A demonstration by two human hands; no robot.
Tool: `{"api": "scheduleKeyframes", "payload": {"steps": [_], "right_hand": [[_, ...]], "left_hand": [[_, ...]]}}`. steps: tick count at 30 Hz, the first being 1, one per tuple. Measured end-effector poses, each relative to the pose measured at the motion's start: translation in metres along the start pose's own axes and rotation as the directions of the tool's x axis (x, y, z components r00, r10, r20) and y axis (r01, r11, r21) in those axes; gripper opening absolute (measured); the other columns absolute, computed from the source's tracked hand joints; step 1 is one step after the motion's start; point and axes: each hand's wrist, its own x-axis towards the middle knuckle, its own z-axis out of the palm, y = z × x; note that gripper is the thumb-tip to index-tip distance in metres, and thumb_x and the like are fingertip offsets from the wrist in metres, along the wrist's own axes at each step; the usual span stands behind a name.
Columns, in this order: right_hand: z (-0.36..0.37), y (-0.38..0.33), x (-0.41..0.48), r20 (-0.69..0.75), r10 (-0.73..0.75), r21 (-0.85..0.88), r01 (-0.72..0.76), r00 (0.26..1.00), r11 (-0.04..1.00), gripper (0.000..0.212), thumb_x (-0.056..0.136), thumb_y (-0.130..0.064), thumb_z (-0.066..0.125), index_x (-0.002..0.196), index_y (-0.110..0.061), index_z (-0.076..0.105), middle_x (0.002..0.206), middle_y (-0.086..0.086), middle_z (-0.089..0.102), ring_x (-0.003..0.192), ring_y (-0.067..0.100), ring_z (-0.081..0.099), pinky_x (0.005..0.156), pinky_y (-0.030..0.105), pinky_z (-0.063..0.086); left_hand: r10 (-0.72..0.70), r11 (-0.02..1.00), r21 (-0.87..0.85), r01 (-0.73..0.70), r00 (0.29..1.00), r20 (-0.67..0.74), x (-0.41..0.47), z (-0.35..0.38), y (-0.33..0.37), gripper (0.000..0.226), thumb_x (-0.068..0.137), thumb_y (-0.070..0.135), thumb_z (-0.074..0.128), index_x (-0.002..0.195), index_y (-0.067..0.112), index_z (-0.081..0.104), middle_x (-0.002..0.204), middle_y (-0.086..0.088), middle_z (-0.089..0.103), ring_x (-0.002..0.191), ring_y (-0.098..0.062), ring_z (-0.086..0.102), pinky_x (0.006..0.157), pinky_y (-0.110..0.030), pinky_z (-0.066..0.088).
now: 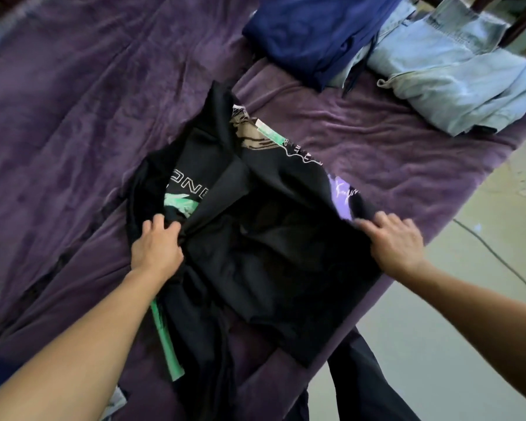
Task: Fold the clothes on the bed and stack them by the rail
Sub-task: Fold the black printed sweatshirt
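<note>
- Step in hand: folding of the black T-shirt (255,238), judged to be at an early fold. The garment lies on the near part of the bed (73,117), partly doubled over, with creases not yet squared.
- Left hand (157,247): fingers curled into a bunch of fabric at the shirt's left side.
- Right hand (397,243): grasping the shirt's right edge. The view is blurred here, so the thumb position cannot be confirmed.
- Done so far: a folded navy garment (310,34) and folded light-blue denim (456,71) lie touching at the far right of the bed.
- Next move, as judged: draw both sides taut, flatten the bunched left side, then fold to a compact rectangle before carrying it to the far-right stack.
- Writing: outlined block letters (192,186) on the shirt read roughly "ONE" or "ONC", partly hidden by a fold. White script on a purple patch (343,192) is not legible. No brand can be identified.
</note>
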Motion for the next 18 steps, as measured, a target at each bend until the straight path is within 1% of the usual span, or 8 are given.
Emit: {"api": "scheduleKeyframes", "payload": {"steps": [2, 5, 7, 10, 13, 15, 16, 18], "right_hand": [[0.013, -0.024, -0.025, 0.224, 0.021, -0.037, -0.013, 0.974, 0.999, 0.038, 0.089, -0.03, 0.05, 0.127, -0.031, 0.053, 0.111, 0.003, 0.049, 0.104, 0.026, 0.05, 0.073, 0.035, 0.041], [0.014, -0.044, -0.036, 0.171, -0.007, 0.059, -0.003, 0.985, 0.998, 0.042, 0.081, -0.041, 0.064, 0.12, -0.026, 0.062, 0.11, 0.004, 0.055, 0.101, 0.029, 0.052, 0.069, 0.036, 0.048], [0.019, -0.051, -0.035, 0.174, -0.013, 0.055, 0.003, 0.985, 0.999, 0.049, 0.082, -0.042, 0.063, 0.128, -0.027, 0.057, 0.124, 0.005, 0.053, 0.11, 0.03, 0.049, 0.077, 0.039, 0.048], [0.03, -0.063, -0.034, 0.444, -0.005, -0.042, 0.026, 0.896, 0.999, 0.044, 0.088, -0.049, 0.051, 0.128, -0.032, 0.054, 0.139, 0.001, 0.041, 0.124, 0.024, 0.039, 0.089, 0.036, 0.039], [0.026, -0.082, -0.036, 0.269, -0.01, -0.017, 0.015, 0.963, 1.0, 0.033, 0.088, -0.045, 0.048, 0.114, -0.031, 0.062, 0.127, -0.003, 0.053, 0.116, 0.022, 0.046, 0.083, 0.034, 0.039], [0.021, -0.094, -0.034, 0.116, 0.009, 0.119, -0.023, 0.993, 0.993, 0.028, 0.089, -0.041, 0.05, 0.107, -0.027, 0.066, 0.116, -0.004, 0.06, 0.107, 0.023, 0.052, 0.078, 0.034, 0.045], [0.017, -0.097, -0.033, 0.087, 0.048, 0.222, -0.066, 0.995, 0.973, 0.026, 0.09, -0.039, 0.052, 0.106, -0.026, 0.068, 0.113, -0.003, 0.061, 0.105, 0.024, 0.054, 0.076, 0.035, 0.047], [0.01, -0.095, -0.031, 0.121, 0.158, 0.353, -0.191, 0.98, 0.916, 0.025, 0.09, -0.037, 0.053, 0.108, -0.027, 0.067, 0.112, -0.002, 0.061, 0.106, 0.023, 0.055, 0.073, 0.035, 0.048]], "left_hand": [[-0.036, 0.996, 0.085, 0.021, 0.984, 0.177, -0.011, 0.012, -0.006, 0.051, 0.083, 0.031, 0.061, 0.131, 0.025, 0.045, 0.136, -0.008, 0.033, 0.121, -0.03, 0.036, 0.088, -0.045, 0.045], [-0.115, 0.993, 0.042, 0.108, 0.961, 0.253, -0.018, 0.032, -0.015, 0.069, 0.085, 0.055, 0.056, 0.143, 0.032, 0.027, 0.151, -0.012, 0.02, 0.129, -0.036, 0.033, 0.097, -0.051, 0.037], [-0.219, 0.957, -0.116, 0.264, 0.927, 0.305, -0.022, 0.046, -0.017, 0.072, 0.086, 0.063, 0.049, 0.146, 0.035, 0.021, 0.149, -0.016, 0.024, 0.129, -0.04, 0.035, 0.099, -0.052, 0.036], [-0.354, 0.787, -0.423, 0.45, 0.89, 0.289, -0.039, 0.062, -0.014, 0.075, 0.086, 0.049, 0.058, 0.148, 0.035, 0.018, 0.139, -0.02, 0.04, 0.122, -0.04, 0.045, 0.096, -0.049, 0.041], [-0.338, 0.797, -0.51, 0.324, 0.939, 0.068, -0.058, 0.055, -0.003, 0.077, 0.08, 0.014, 0.061, 0.146, 0.033, 0.026, 0.127, -0.014, 0.049, 0.109, -0.039, 0.054, 0.084, -0.046, 0.046], [-0.231, 0.822, -0.557, 0.119, 0.963, -0.136, -0.066, 0.045, 0.008, 0.077, 0.074, 0.011, 0.059, 0.142, 0.033, 0.032, 0.126, -0.008, 0.053, 0.106, -0.036, 0.057, 0.081, -0.043, 0.047], [-0.125, 0.8, -0.6, -0.003, 0.977, -0.171, -0.07, 0.038, 0.016, 0.078, 0.073, 0.015, 0.06, 0.141, 0.037, 0.031, 0.128, -0.004, 0.055, 0.106, -0.032, 0.058, 0.083, -0.041, 0.048], [0.154, 0.651, -0.751, -0.114, 0.988, -0.016, -0.072, 0.025, 0.035, 0.081, 0.073, 0.036, 0.062, 0.141, 0.049, 0.022, 0.126, 0.009, 0.058, 0.101, -0.016, 0.061, 0.089, -0.033, 0.049]]}}
